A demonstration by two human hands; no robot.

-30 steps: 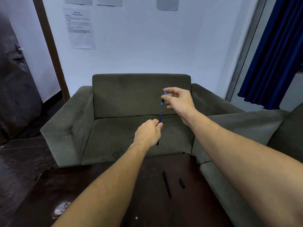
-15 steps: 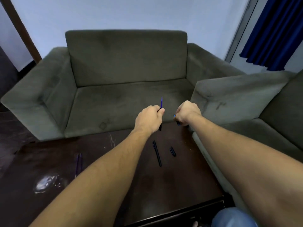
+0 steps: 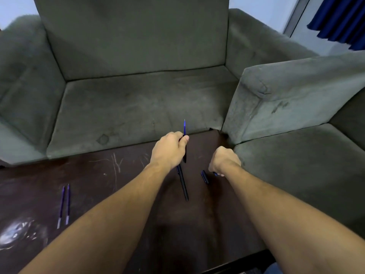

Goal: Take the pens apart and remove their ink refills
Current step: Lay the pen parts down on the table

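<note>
Refill (image 3: 184, 127) standing nearly upright out of the left hand (image 3: 170, 150), blue tip pointing up and away toward the sofa (image 3: 138, 107), long axis running near-to-far. Left grip closed tight round the black barrel (image 3: 184, 155), thumb pressed at the top edge, lower end of the barrel showing just below the fist. Right hand (image 3: 224, 161) curled into a fist lower and to the right, well clear of the refill tip, knuckles up; a small blue piece (image 3: 215, 173) peeking from beneath it, probably the pen's end part, though too hidden to say for sure. Exposed refill lying up and to the left of the right grip, so a short reach up and left, then a straight pull along that upright axis, likely needed to draw it free. Right hand judged nearer to the job, the left already busy steadying. On the counter (image 3: 122, 194): a black pen barrel (image 3: 182, 184) lying lengthwise between the forearms, a short black cap (image 3: 204, 177) just beside the right wrist, two loose blue refills (image 3: 64, 204) side by side far off to the left
</note>
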